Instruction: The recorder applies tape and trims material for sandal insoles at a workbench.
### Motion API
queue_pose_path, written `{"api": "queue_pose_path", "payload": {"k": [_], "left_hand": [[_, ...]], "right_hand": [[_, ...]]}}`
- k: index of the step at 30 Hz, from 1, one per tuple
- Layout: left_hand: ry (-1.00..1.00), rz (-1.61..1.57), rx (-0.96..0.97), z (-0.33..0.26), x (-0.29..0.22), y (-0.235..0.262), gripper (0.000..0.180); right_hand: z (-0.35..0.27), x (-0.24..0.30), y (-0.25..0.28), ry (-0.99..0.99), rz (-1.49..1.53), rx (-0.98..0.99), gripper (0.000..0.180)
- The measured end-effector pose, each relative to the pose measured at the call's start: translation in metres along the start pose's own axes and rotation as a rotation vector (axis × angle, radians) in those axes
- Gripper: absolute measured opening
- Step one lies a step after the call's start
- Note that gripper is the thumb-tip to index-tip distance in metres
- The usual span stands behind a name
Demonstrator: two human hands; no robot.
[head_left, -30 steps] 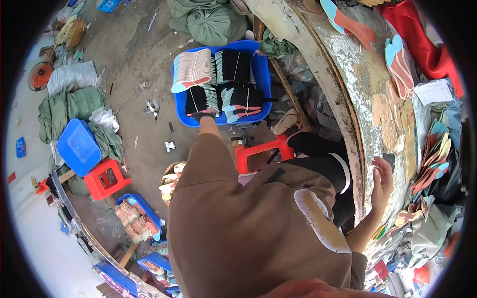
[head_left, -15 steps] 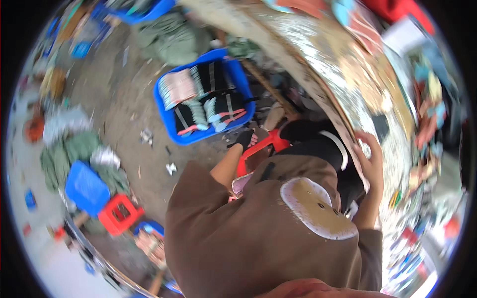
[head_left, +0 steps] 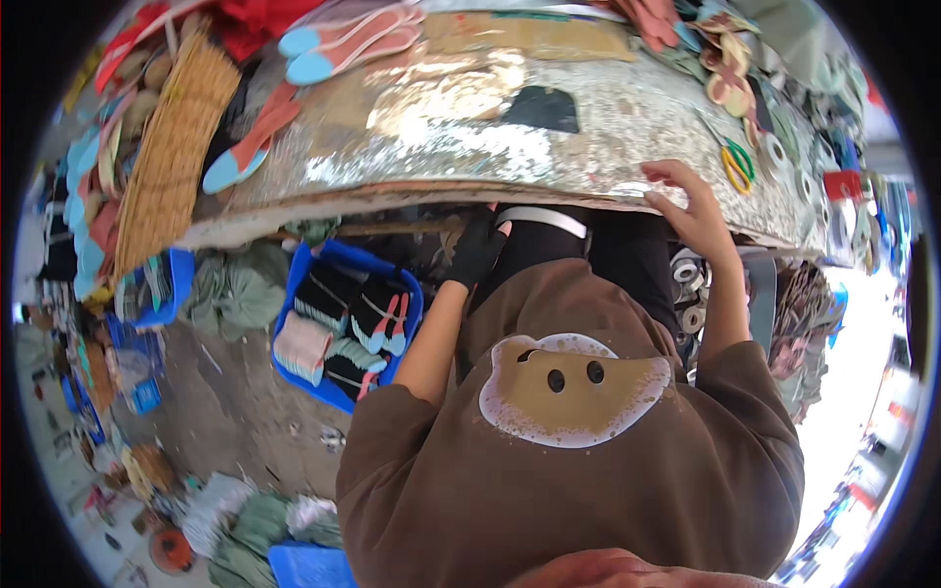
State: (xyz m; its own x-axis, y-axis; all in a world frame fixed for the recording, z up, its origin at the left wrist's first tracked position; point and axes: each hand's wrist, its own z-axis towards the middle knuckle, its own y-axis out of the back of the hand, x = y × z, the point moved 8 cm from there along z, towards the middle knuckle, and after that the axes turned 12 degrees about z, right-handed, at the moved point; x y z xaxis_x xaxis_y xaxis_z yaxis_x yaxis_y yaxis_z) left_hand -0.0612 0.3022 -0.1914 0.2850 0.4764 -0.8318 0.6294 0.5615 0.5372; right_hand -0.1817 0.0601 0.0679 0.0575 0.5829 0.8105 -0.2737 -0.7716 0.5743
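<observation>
My left hand (head_left: 477, 245), in a black fingerless glove, is beside my left thigh, just below the front edge of the worktable (head_left: 323, 147). Its thumb and a fingertip show apart, the other fingers are partly hidden, and nothing shows in it. My bare right hand (head_left: 694, 211) is at the table's front edge, fingers loosely bent and spread, with nothing in them. A dark flat piece (head_left: 542, 108) lies on the shiny tabletop ahead. Scissors with green and yellow handles (head_left: 735, 165) lie beyond my right hand.
Pink-and-blue insoles (head_left: 358, 44) and a woven straw mat (head_left: 176, 147) lie on the table's left. Rolls of tape (head_left: 774, 152) line its right. On the floor at left, a blue bin (head_left: 281, 358) holds stacked insoles beside a green cloth sack (head_left: 235, 289).
My body and view have turned to face the worktable, which now spans the front. My left hand has come up from beside the red stool toward the table edge; my right hand stays at the edge.
</observation>
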Motion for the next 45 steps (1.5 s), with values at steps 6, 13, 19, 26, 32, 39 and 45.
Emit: {"api": "queue_pose_path", "payload": {"k": [6,13,19,26,32,39,45], "left_hand": [[-0.076,0.35,-0.2,0.015,-0.01,-0.01,0.042],[0.225,-0.292,-0.212,-0.042,0.018,0.037,0.011],[0.163,0.394,-0.374,-0.073,0.027,0.078,0.024],[0.213,0.528,-0.355,-0.069,0.054,0.065,0.027],[0.218,0.982,-0.205,-0.059,0.051,0.05,0.031],[-0.095,1.492,0.076,-0.035,0.11,0.04,0.044],[0.076,0.816,0.108,-0.014,0.101,0.046,0.047]], "right_hand": [[-0.05,-0.045,0.044,-0.054,0.032,-0.081,0.035],[-0.093,-0.103,0.085,-0.107,0.17,-0.208,0.032],[-0.094,-0.129,0.097,-0.073,0.277,-0.293,0.028],[-0.108,-0.154,0.13,-0.046,0.309,-0.472,0.02],[-0.165,-0.202,0.191,-0.057,0.016,-0.816,0.013],[-0.308,-0.363,0.325,-0.285,-0.059,-1.667,0.028],[-0.319,-0.448,0.329,-0.443,0.329,-1.388,0.04]]}}
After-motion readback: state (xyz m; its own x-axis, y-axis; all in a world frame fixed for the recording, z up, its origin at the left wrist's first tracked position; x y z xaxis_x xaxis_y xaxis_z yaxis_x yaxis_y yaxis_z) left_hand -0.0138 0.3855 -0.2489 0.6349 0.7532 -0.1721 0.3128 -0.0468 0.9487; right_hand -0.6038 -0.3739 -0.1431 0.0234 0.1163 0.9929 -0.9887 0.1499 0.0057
